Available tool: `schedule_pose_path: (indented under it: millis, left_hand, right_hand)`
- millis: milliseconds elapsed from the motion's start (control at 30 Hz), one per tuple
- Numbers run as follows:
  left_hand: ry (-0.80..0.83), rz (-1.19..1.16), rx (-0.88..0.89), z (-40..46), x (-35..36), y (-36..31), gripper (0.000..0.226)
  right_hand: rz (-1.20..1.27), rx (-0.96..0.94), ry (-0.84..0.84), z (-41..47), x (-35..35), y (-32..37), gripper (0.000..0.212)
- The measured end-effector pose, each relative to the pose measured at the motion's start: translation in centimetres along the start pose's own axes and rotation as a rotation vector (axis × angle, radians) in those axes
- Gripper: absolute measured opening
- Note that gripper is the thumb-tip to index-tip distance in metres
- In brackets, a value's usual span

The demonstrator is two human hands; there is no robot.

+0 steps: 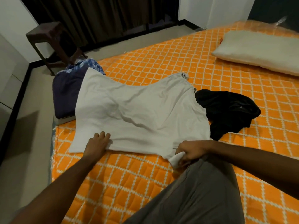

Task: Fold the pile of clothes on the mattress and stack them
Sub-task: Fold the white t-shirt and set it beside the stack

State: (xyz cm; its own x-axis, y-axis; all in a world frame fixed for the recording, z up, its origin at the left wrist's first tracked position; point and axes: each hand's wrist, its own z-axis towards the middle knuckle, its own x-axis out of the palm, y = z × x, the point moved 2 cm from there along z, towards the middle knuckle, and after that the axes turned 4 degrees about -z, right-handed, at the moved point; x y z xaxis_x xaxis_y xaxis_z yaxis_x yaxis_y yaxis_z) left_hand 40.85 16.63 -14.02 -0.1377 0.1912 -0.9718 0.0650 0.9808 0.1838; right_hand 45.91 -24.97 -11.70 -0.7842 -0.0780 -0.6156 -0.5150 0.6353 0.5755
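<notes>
A white cotton T-shirt (137,110) lies spread across the orange lattice-patterned mattress (161,62) at mid-frame. The left hand (97,145) presses flat on its near edge with fingers straight, while the right hand (191,151) pinches a bunched corner at lower centre. This looks like smoothing before the first fold; next, that gripped side likely needs drawing over. A crumpled black garment (226,110) waits to the right, with folded dark blue clothes (68,92) stacked at left.

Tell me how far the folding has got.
Done, it seems: a folded dark blue stack at the mattress corner. In hand: the white shirt lies spread out, left hand pressing its hem, right hand gripping a sleeve. Left: that shirt and the crumpled black garment.
</notes>
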Motion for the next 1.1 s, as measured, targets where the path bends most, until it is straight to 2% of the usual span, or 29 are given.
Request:
schedule_pose_path:
  millis: [67, 167, 267, 367, 433, 500, 533, 600, 700, 767, 800, 833, 900, 933, 1000, 1033, 1100]
  left_hand:
    - [0.017, -0.014, -0.033, -0.3, 0.2, 1.4, 0.032]
    - [0.077, -0.041, -0.017, -0.7, 0.4, 3.6, 0.018]
    - [0.23, -0.152, 0.104, -1.3, 0.1, 5.0, 0.02]
    - [0.417, -0.31, 0.171, -2.0, -1.2, 5.3, 0.029]
    - [0.455, -0.274, 0.203, -2.6, -1.5, 5.4, 0.023]
    - [0.326, -0.088, 0.216, -3.3, -1.3, 5.9, 0.019]
    - [0.261, 0.01, 0.183, -3.5, -0.8, 6.3, 0.031]
    - [0.192, 0.099, 0.107, -3.8, -0.1, 6.8, 0.045]
    - [0.22, 0.145, 0.118, -3.0, -0.6, 7.4, 0.037]
    - [0.307, 0.081, 0.106, -1.4, -1.9, 9.1, 0.035]
    - [0.342, 0.006, 0.07, -0.5, -2.9, 10.1, 0.038]
    - [0.336, -0.05, 0.029, 0.6, -4.0, 11.1, 0.04]
    - [0.172, -0.103, -0.057, 3.1, -6.7, 12.9, 0.039]
    - [0.04, -0.113, -0.114, 4.3, -8.0, 13.5, 0.035]
    - [-0.216, -0.183, -0.276, 6.2, -9.9, 13.6, 0.027]
    - [-0.275, -0.244, -0.361, 6.7, -9.9, 13.4, 0.026]
    - [-0.233, -0.354, -0.506, 7.2, -8.2, 13.0, 0.031]
  right_hand:
    - [0.192, 0.03, -0.04, -0.1, -0.8, -0.2, 0.029]
    - [0.637, 0.022, -0.123, -1.1, -2.0, -0.6, 0.032]
    - [1.022, 0.091, -0.01, -1.9, -2.4, -0.8, 0.041]
    - [1.122, 0.174, 0.126, -2.7, -2.4, -0.2, 0.027]
    - [1.123, 0.207, 0.175, -3.2, -2.6, -0.5, 0.035]
    - [1.168, 0.206, 0.193, -3.4, -3.1, -1.0, 0.059]
    - [1.192, 0.2, 0.197, -3.7, -3.4, -1.0, 0.068]
    - [1.221, 0.172, 0.172, -4.2, -4.0, -0.7, 0.074]
    - [1.278, 0.164, 0.02, -4.9, -5.3, -0.8, 0.078]
    - [1.333, 0.125, -0.13, -5.0, -6.8, -1.4, 0.088]
    - [1.365, 0.105, -0.213, -4.9, -7.9, -1.8, 0.084]
    - [1.398, 0.088, -0.298, -4.6, -9.1, -2.2, 0.071]
    - [1.428, 0.092, -0.502, -3.8, -11.5, -3.5, 0.045]
    - [1.406, 0.123, -0.615, -3.3, -12.4, -4.3, 0.043]
    - [1.28, 0.203, -0.772, -2.4, -13.2, -6.0, 0.058]
    - [1.186, 0.254, -0.783, -2.0, -12.9, -7.1, 0.071]
    - [0.997, 0.382, -0.719, -1.2, -11.6, -9.2, 0.089]
